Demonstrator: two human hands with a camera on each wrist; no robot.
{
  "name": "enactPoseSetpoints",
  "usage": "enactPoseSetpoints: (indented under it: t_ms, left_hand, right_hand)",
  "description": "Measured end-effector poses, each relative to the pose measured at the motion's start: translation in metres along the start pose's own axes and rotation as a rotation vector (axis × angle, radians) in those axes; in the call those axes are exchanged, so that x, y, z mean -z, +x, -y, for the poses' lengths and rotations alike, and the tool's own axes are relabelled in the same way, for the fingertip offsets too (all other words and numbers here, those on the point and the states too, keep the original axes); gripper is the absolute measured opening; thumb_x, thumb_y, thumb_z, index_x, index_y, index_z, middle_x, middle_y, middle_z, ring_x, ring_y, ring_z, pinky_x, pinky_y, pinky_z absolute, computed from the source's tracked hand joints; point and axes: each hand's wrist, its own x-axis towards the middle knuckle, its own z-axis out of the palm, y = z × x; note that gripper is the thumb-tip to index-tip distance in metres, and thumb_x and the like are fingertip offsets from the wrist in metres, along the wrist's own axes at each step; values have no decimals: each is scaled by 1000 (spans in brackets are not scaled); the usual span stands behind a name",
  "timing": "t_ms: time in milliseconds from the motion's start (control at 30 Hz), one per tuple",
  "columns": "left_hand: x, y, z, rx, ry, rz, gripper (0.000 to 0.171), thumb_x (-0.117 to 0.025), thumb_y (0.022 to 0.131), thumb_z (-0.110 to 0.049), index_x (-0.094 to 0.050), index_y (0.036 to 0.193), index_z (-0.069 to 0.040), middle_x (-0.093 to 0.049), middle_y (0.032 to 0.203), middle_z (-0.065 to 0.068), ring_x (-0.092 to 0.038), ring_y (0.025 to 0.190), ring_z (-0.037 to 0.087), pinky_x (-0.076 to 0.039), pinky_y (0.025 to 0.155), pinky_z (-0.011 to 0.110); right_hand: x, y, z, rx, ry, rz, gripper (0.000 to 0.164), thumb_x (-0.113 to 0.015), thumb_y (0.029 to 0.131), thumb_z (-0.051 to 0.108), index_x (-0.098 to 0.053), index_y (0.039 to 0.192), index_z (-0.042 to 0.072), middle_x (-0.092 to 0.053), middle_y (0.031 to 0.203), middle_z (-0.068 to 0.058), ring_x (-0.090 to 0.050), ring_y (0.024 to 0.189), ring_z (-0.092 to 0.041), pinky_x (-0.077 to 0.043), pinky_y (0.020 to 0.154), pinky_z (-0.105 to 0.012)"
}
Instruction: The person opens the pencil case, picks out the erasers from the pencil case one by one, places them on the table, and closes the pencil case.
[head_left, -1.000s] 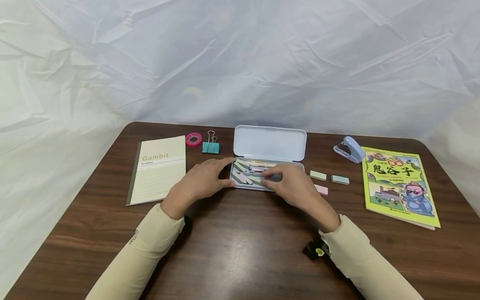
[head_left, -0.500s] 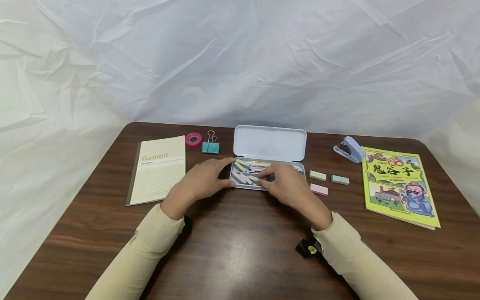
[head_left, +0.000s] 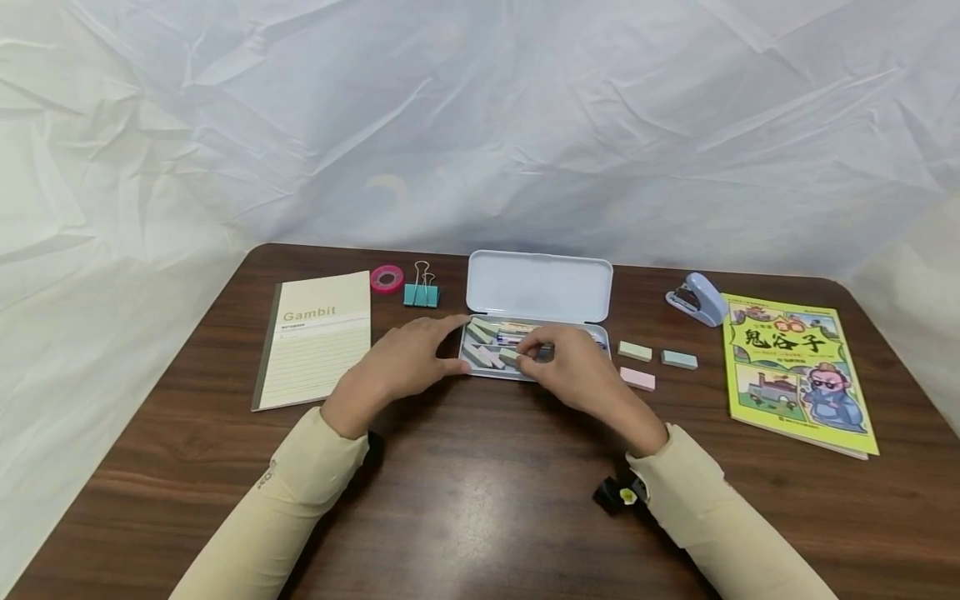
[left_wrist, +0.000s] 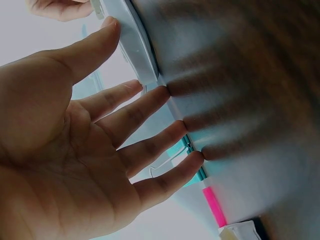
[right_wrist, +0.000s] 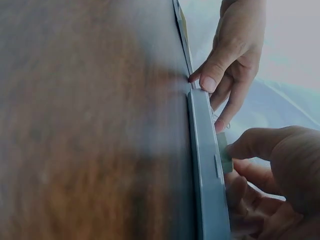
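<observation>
An open pale blue pencil case [head_left: 486, 374] lies mid-table, its lid [head_left: 539, 287] standing up behind. Inside are several pastel erasers [head_left: 481, 331] and some pens [head_left: 514, 338]. My left hand [head_left: 405, 358] spans the left end of the case, thumb at the near corner. In the left wrist view, that hand's fingers [left_wrist: 145, 115] are spread and straight. Over the front compartment, my right hand [head_left: 573, 371] pinches a green eraser [right_wrist: 224, 150] between thumb and index finger. The right fingers hide part of the case's contents.
Right of the case lie a light green eraser [head_left: 635, 351], a blue one [head_left: 679, 359] and a pink one [head_left: 637, 379]. Beyond are a stapler [head_left: 701, 300] and a comic book [head_left: 798, 375]. Leftward are a notebook [head_left: 318, 342], pink tape [head_left: 387, 279] and a teal binder clip [head_left: 422, 295].
My right hand has shifted slightly left over the front compartment, uncovering the pink eraser on the table. The green eraser's end shows more at its fingertips. My left hand stays in place.
</observation>
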Motion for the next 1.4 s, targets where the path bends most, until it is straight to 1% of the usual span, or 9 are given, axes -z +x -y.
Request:
enactPoseSetpoints:
  t_ms: [133, 233, 367, 533, 733, 933, 1033, 1200, 1400]
  left_hand:
    - [8, -5, -8, 10, -8, 24, 83, -80, 107, -52, -45, 177, -26, -58, 174, 14, -54, 164, 38, -45, 132, 70]
    - [5, -4, -6, -6, 13, 8, 82, -77, 108, -56, -46, 177, -26, -58, 173, 15, -55, 162, 40, -45, 130, 73]
    - [4, -4, -6, -12, 12, 1, 81, -77, 108, -56, -46, 176, -26, -59, 173, 16, -55, 162, 41, -44, 129, 75]
    - [14, -10, -16, 1, -27, 28, 81, -80, 107, -49, -46, 177, -24, -57, 175, 15, -51, 166, 40, -40, 134, 74]
    - [-4, 4, 4, -12, -14, 1, 86, -81, 104, -58, -46, 177, -30, -58, 174, 11, -52, 165, 38, -43, 132, 73]
    - [7, -6, -8, -24, 0, 15, 81, -79, 107, -53, -47, 176, -23, -59, 172, 17, -54, 163, 41, -45, 132, 68]
    - [14, -13, -15, -18, -5, 21, 79, -78, 109, -49, -47, 176, -19, -58, 173, 19, -53, 163, 42, -45, 134, 65]
    - [20, -18, -20, -4, -17, 33, 79, -78, 109, -43, -46, 176, -17, -57, 174, 20, -51, 165, 43, -42, 137, 64]
    - [5, -4, -1, -20, 1, 10, 83, -79, 107, -54, -45, 177, -23, -59, 172, 17, -54, 162, 43, -46, 132, 66]
  right_hand:
    - [8, -5, 4, -35, 38, -5, 15, -77, 107, 15, -88, 116, 13, -84, 105, -6, -55, 68, -12, -48, 70, -29]
    - [13, -9, 2, -47, 63, -15, 16, -76, 108, 14, -87, 119, 12, -80, 92, -6, -52, 64, -12, -44, 62, -27]
    - [26, -18, -6, -56, 96, -27, 15, -77, 109, 15, -87, 120, 11, -79, 91, -7, -51, 63, -14, -42, 57, -27]
    - [53, -37, -25, -109, 128, -50, 17, -78, 110, 16, -85, 124, 10, -76, 88, -9, -57, 65, -15, -48, 57, -28]
    - [85, -64, -56, -181, 156, -59, 20, -78, 111, 18, -82, 127, 7, -73, 76, -4, -66, 67, -17, -48, 60, -28]
    - [105, -86, -82, -228, 80, -16, 24, -74, 113, 21, -81, 131, 7, -73, 69, -2, -69, 68, -18, -44, 69, -26]
    - [112, -94, -93, -251, 77, -1, 25, -72, 115, 21, -79, 133, 5, -69, 67, -2, -64, 64, -21, -44, 61, -31]
    - [121, -100, -106, -275, 36, -9, 26, -72, 115, 22, -79, 133, 5, -68, 73, 0, -60, 63, -19, -40, 50, -35]
    - [127, -101, -117, -268, -95, 10, 19, -78, 111, 22, -84, 124, 10, -77, 102, -7, -57, 69, -11, -45, 58, -30]
